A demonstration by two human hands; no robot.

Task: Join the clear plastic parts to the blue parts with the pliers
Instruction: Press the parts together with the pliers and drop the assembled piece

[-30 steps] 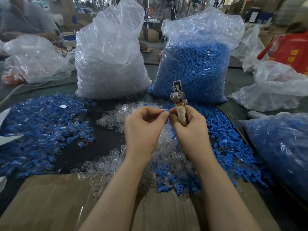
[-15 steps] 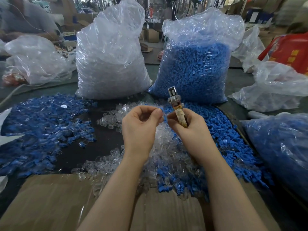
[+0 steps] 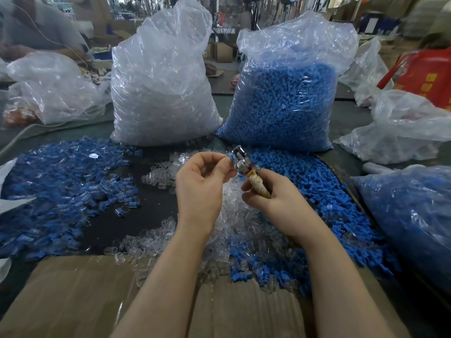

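Observation:
My right hand (image 3: 275, 198) grips the taped handles of the pliers (image 3: 240, 160), whose metal head points up and to the left. My left hand (image 3: 200, 184) pinches a small blue part (image 3: 229, 156) between thumb and fingertips and holds it against the pliers' jaws. Under both hands lies a heap of loose clear plastic parts (image 3: 234, 230). Loose blue parts (image 3: 317, 198) spread to the right of it. A pile of joined blue-and-clear pieces (image 3: 61, 186) covers the table on the left.
Two tall plastic bags stand at the back, one of clear parts (image 3: 161, 93) and one of blue parts (image 3: 280, 98). Another bag of blue pieces (image 3: 410, 215) lies at the right. Cardboard (image 3: 73, 296) covers the near edge. More bags and a person sit far left.
The pliers have tilted and dropped lower, their head swinging left toward my left hand. My left hand has brought the blue part up to the jaws.

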